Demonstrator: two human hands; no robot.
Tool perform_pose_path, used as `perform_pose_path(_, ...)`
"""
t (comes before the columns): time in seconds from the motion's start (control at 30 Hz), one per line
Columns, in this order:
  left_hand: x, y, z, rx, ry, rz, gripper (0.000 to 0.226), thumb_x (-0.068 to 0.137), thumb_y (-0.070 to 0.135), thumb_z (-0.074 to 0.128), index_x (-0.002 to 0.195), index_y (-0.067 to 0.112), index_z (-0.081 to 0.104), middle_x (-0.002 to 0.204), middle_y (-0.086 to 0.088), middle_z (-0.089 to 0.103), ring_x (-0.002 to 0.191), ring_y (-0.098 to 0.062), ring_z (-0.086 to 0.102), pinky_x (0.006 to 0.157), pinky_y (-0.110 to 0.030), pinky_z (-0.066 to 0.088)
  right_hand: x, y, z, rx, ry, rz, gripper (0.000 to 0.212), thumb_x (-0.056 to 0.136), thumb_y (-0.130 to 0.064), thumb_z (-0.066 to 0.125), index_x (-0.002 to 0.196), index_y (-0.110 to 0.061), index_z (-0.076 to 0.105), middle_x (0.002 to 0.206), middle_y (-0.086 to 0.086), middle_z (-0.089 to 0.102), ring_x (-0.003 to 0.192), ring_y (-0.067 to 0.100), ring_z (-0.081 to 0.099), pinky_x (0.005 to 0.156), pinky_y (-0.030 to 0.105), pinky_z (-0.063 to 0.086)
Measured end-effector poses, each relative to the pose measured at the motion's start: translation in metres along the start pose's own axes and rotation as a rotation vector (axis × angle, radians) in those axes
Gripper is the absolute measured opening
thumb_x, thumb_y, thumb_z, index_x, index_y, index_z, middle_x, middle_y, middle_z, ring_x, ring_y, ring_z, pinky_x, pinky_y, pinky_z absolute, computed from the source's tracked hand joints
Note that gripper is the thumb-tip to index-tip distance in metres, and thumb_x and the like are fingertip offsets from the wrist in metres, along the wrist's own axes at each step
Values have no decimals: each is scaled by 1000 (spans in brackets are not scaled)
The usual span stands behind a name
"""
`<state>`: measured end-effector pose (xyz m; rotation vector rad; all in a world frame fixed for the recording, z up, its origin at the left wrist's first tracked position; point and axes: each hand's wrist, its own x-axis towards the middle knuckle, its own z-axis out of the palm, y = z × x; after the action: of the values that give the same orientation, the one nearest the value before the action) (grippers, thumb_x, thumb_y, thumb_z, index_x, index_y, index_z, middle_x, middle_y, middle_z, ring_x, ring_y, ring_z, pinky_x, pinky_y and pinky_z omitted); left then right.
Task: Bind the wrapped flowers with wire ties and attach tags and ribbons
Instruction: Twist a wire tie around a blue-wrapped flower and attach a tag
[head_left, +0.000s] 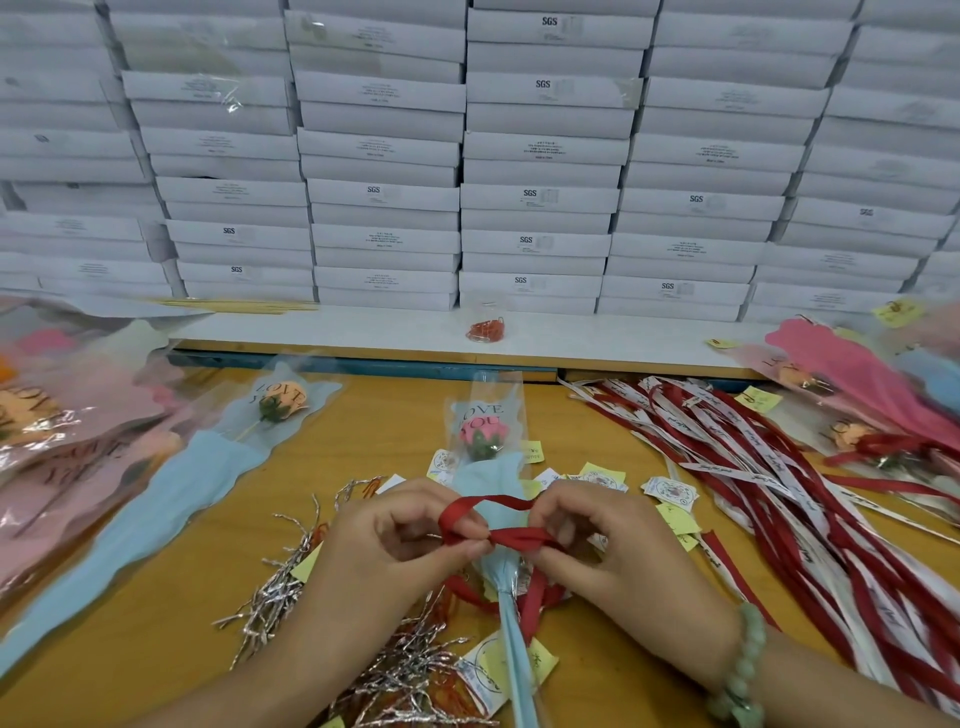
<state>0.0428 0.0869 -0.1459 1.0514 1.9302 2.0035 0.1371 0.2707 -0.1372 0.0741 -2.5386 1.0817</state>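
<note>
Closest to the lens: pale green bead bracelet (743, 670) on the right wrist, and beside it the near end of a light blue paper-wrapped stem (519, 675), running off the bottom edge. Scattered round it on the yellow-brown wooden table (384, 415): crinkled silver foil wire ties (275, 587) and small white and yellow paper tags (670, 488).

Just beyond, both hands over the stem. With the left hand (384, 540), pinches one loop of a narrow red fabric ribbon (519, 538) between thumb and forefinger. With the right hand (597, 540), closes fingertips on the other loop, close against the crossing. Neither hand free; both holding ribbon, not the stem.

Wrapped flower (483, 441), a pink knitted rosebud in a clear printed sleeve with light blue paper, flat on the table, long axis straight away from the body: bud far, stem near. Ribbon across that axis at the narrow gathered neck, knot between the two sets of fingertips, a touch closer to the left. Probably mid-bow; calls for an even sideways pull, outward from the stem line, to cinch without dragging the flower askew.

Further right, heap of long red and white printed ribbons (753, 457). Further left, orange-bud flower in blue wrap (280, 402), well apart from the hands. On the white ledge behind, small clear bag of something red (485, 330). Farthest back, wall of stacked white cardboard boxes (540, 145).
</note>
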Motion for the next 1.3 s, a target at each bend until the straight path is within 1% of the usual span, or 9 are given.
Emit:
perform_pose_path(0.1, 0, 0, 1, -1, -7, 8, 13, 60, 10, 79, 71, 4, 76, 84, -11, 72, 76, -20, 70, 68, -22, 57, -1, 1, 0, -37, 28, 12, 35, 81, 3, 65, 88, -30, 54, 74, -15, 57, 57, 10, 53, 62, 17, 44)
perform_pose_path(0.23, 1, -1, 2, 0, -4, 4, 10, 59, 9, 78, 69, 6, 76, 82, -10, 72, 74, -17, 69, 67, -21, 56, 0, 0, 2, 157, 34, 37, 38, 85, 9, 61, 102, -24, 60, 86, -16, 66, 62, 7, 57, 67, 17, 50)
perform_pose_path(0.33, 0, -1, 1, -15, 1, -5, 9, 60, 7, 78, 69, 5, 76, 82, -10, 72, 73, -17, 69, 65, -19, 54, 2, 2, -1, 267, 9, 50, 27, 83, 3, 70, 100, -18, 65, 87, -4, 72, 80, 7, 67, 78, 19, 51)
perform_pose_path(0.47, 0, 0, 1, -25, -3, -26, 9, 60, 6, 78, 69, 5, 76, 82, -10, 72, 74, -18, 69, 66, -19, 55, 5, 3, -9, 266, -29, 74, 29, 75, -15, 81, 100, -20, 67, 88, -6, 74, 84, 5, 67, 83, 18, 50)
perform_pose_path(0.63, 1, 1, 2, -10, 2, -37, 11, 60, 7, 78, 70, 4, 76, 83, -10, 72, 75, -18, 70, 68, -19, 55, 8, 4, -25, 320, -171, 67, 26, 84, -29, 67, 108, -19, 67, 100, -5, 73, 96, 9, 68, 88, 20, 51)
perform_pose_path(0.8, 0, 1, 1, -13, -1, -42, 11, 60, 9, 79, 71, 7, 77, 83, -9, 72, 77, -18, 70, 70, -20, 56, 9, 13, -29, 271, -194, 48, 25, 93, -4, 59, 112, -18, 66, 104, -3, 72, 103, 11, 67, 94, 26, 51)
perform_pose_path(1.07, 1, 0, 0, -29, 32, -75, 18, 59, 27, 78, 73, 14, 79, 89, -5, 75, 79, -16, 71, 66, -18, 55, 13, 17, -30, 234, -117, -30, 9, 87, -27, 67, 97, -26, 66, 83, 0, 67, 81, 11, 64, 81, 21, 50)
perform_pose_path(1.2, -3, 6, 0, 45, 53, -32, 24, 72, 43, 65, 76, 24, 79, 99, 10, 74, 93, -3, 68, 76, -12, 52, 14, 22, -36, 406, -180, 68, 6, 95, -19, 56, 100, -17, 58, 70, 0, 56, 66, 15, 56, 69, 30, 46)
perform_pose_path(1.3, -3, 8, -2, 89, 104, 26, 34, 83, 41, 56, 72, 15, 74, 97, 9, 72, 95, -1, 65, 79, -7, 46, 13, 26, -38, 342, -214, 106, 12, 95, -3, 54, 98, -15, 53, 64, 3, 48, 55, 14, 42, 55, 25, 40)
